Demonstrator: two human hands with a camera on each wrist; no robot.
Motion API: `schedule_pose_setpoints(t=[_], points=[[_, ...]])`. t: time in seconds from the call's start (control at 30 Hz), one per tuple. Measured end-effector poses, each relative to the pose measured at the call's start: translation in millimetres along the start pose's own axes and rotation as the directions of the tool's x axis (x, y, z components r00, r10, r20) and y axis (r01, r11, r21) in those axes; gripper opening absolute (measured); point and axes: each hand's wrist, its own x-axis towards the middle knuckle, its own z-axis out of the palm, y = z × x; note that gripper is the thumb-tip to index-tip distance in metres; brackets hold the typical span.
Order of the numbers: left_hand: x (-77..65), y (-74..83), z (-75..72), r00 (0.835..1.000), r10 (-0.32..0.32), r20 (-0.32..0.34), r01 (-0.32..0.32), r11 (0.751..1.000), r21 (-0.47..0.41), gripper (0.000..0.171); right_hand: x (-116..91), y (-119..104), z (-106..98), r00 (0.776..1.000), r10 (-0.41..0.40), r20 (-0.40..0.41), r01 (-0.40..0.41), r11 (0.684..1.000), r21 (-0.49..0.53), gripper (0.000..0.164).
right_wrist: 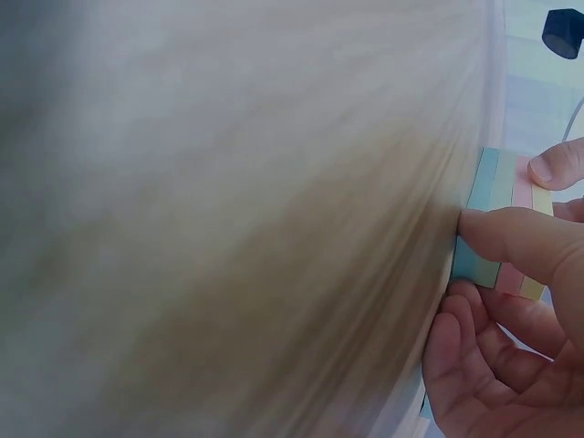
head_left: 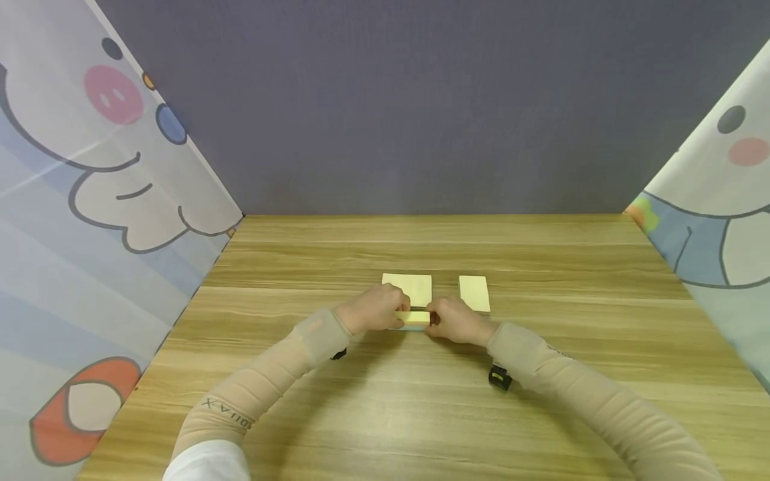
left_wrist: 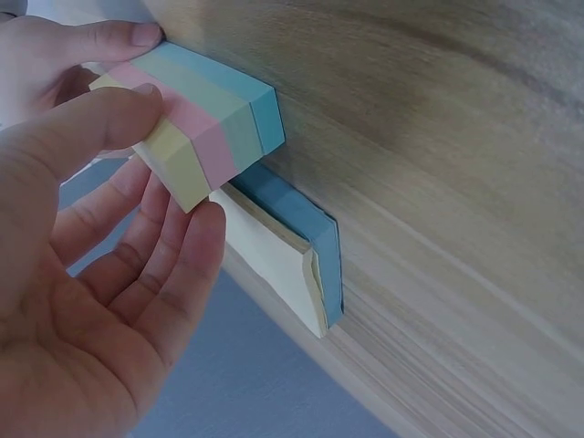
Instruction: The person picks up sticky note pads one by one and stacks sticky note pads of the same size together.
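Note:
A small block of sticky notes (head_left: 416,318), layered yellow, pink, pale green and blue, is between both hands with its yellow side up. My left hand (head_left: 374,308) pinches its left end; in the left wrist view the thumb (left_wrist: 123,117) presses the long layered side. On the right end, my right hand (head_left: 460,322) grips with the thumb (right_wrist: 511,239) across the layers and the fingers curled below. Just behind lies a wider sticky note pad (head_left: 412,286), cream above and blue underneath, its top sheets slightly lifted in the left wrist view.
A narrower pale yellow pad (head_left: 474,292) lies to the right, behind my right hand. The wooden table (head_left: 409,414) meets a dark grey panel (head_left: 421,120) at the back. Cartoon-printed sheets (head_left: 54,280) flank both sides.

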Motion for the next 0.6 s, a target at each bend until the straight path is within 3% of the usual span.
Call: schedule_pose_setpoints(t=[0.6], points=[[1.2,-1.5,0.5,1.0,0.002,-0.001,-0.002,1.0,0.01,0.017,0.3,1.6,-0.2,1.0,-0.002,0.009,0.002,0.999,-0.033,0.014]])
